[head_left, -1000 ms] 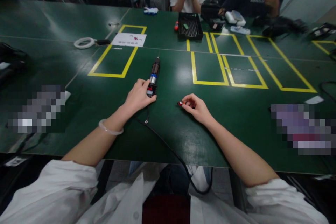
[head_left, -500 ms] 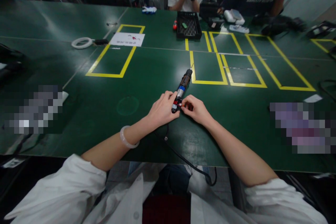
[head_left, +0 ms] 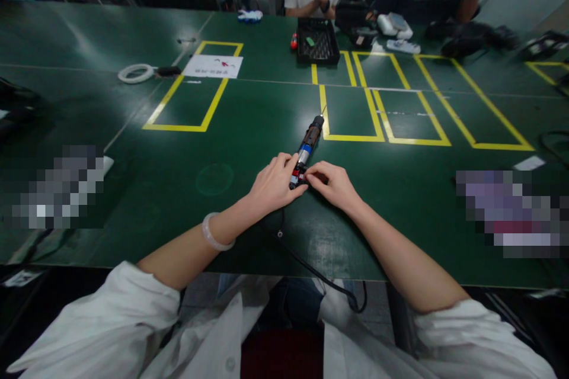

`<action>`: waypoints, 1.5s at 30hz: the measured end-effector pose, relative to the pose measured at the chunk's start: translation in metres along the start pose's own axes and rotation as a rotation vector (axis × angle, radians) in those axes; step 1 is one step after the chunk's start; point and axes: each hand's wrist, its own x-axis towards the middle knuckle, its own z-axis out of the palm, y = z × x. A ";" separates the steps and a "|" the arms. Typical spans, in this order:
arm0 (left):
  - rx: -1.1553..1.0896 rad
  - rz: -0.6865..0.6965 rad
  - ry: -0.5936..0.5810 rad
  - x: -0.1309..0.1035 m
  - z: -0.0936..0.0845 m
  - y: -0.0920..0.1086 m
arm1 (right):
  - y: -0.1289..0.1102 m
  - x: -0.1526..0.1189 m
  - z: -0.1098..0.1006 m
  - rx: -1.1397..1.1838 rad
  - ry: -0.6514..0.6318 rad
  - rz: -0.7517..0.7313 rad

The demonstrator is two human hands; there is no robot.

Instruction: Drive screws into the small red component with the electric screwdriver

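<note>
An electric screwdriver (head_left: pixel 306 147) lies on the green table, its bit pointing away from me and its casing off, so that a silver and blue motor body shows. My left hand (head_left: pixel 276 182) is closed around its rear part from the left and holds it down. At the right of that rear end, my right hand (head_left: pixel 331 182) pinches with thumb and forefinger by some small red and black parts (head_left: pixel 297 175). What lies between those fingertips is too small to make out. A black cable (head_left: pixel 306 263) runs from under my left hand over the table's front edge.
Yellow tape rectangles (head_left: pixel 353 138) mark the table (head_left: pixel 249 106). Farther back are a black crate (head_left: pixel 317 59), a printed sheet (head_left: pixel 213 66) and a white ring (head_left: pixel 136 74). Blurred-out items lie at left and right. Two people sit across the table.
My right fingertips have shifted slightly and closed in at the screwdriver's rear end. My left hand keeps its hold. The view has moved a little.
</note>
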 end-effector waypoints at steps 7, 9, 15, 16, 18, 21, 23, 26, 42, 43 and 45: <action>0.065 -0.051 0.013 0.006 0.001 0.007 | -0.001 -0.002 0.001 0.099 0.024 0.068; 0.073 -0.049 0.005 0.006 0.000 0.005 | 0.001 -0.002 0.002 0.130 0.020 0.078; 0.121 -0.101 -0.025 0.005 -0.012 -0.021 | 0.005 -0.001 0.002 0.135 0.005 0.080; 0.132 -0.126 -0.027 0.006 -0.015 -0.029 | 0.005 -0.002 0.002 0.131 -0.003 0.076; 0.150 -0.187 -0.029 0.007 -0.022 -0.050 | 0.006 -0.002 0.002 0.127 -0.016 0.068; 0.165 -0.288 -0.029 0.008 -0.031 -0.091 | 0.006 -0.002 0.003 0.125 -0.027 0.057; 0.173 -0.353 -0.019 0.008 -0.036 -0.122 | 0.006 -0.002 0.003 0.123 -0.035 0.055; 0.182 -0.453 -0.008 0.006 -0.046 -0.168 | 0.006 -0.002 0.003 0.119 -0.044 0.053; 0.381 -0.689 0.057 -0.019 -0.078 -0.285 | 0.008 -0.002 0.000 0.068 -0.059 0.022; 0.425 -0.662 0.092 -0.021 -0.077 -0.281 | 0.007 -0.002 0.000 0.069 -0.061 0.020; 0.494 -0.616 0.132 -0.025 -0.076 -0.273 | 0.007 -0.002 0.000 0.071 -0.061 0.020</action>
